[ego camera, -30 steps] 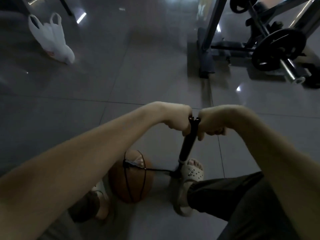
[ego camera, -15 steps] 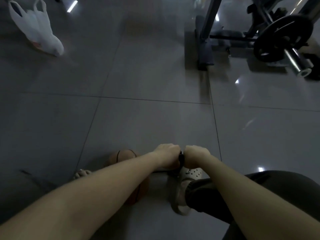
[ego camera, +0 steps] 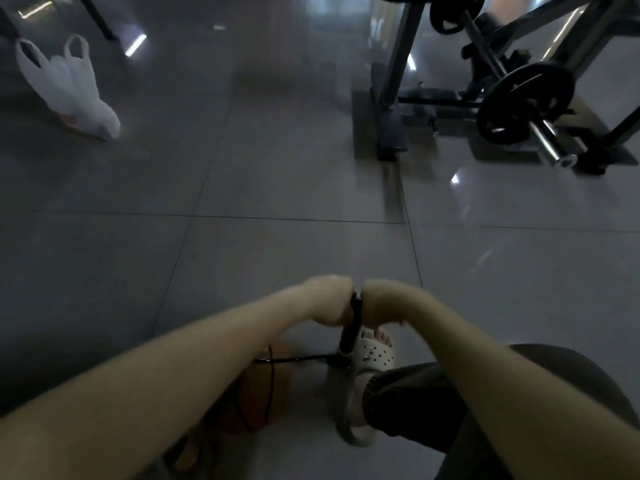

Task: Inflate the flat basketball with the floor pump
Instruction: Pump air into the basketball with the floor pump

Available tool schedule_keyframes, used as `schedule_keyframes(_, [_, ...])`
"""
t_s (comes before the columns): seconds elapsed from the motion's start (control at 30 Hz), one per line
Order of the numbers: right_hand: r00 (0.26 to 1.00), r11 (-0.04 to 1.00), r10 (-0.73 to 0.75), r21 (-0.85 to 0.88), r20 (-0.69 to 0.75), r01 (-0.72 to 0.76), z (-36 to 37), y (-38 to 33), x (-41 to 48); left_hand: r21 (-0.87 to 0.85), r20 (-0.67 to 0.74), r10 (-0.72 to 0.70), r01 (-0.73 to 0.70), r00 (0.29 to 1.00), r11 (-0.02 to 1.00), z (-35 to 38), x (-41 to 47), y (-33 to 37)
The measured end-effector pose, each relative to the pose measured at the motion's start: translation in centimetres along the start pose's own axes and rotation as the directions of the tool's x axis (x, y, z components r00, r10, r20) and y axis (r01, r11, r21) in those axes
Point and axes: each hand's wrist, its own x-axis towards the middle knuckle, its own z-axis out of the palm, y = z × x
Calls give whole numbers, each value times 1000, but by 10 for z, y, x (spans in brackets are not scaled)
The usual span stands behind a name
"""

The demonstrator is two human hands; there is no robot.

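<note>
The black floor pump point(ego camera: 349, 336) stands upright on the tiled floor just left of my sandalled right foot point(ego camera: 370, 362). My left hand point(ego camera: 329, 301) grips the left half of its handle and my right hand point(ego camera: 379, 303) grips the right half, fists almost touching. A thin black hose point(ego camera: 298, 358) runs left from the pump's base to the orange basketball point(ego camera: 266, 393), which lies on the floor, mostly hidden under my left forearm.
A white plastic bag point(ego camera: 74, 91) lies on the floor at the far left. A weight rack with a barbell and black plates point(ego camera: 523, 102) stands at the far right. Grey tiles point(ego camera: 277, 188) stretch between them.
Both hands pushed the pump handle down low from one second ago to half a second ago. Since then they have come up a little, showing more of the pump's body.
</note>
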Motion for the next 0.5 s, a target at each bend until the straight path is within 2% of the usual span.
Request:
schedule_keyframes(0.1, [998, 999, 29, -14, -48, -30, 41, 4, 27, 41, -33, -6, 7, 999, 999, 44, 16, -2])
schedule_keyframes(0.27, [992, 998, 37, -44, -117, -43, 67, 5, 33, 22, 23, -58, 57, 998, 998, 82, 24, -9])
schedule_keyframes(0.4, [997, 999, 40, -25, -72, -42, 53, 3, 22, 31, 82, -47, 45, 996, 999, 62, 19, -2])
schedule_keyframes(0.5, [965, 998, -9, -58, -262, -7, 13, 7, -4, -5, 46, -41, 41, 998, 999, 15, 8, 3])
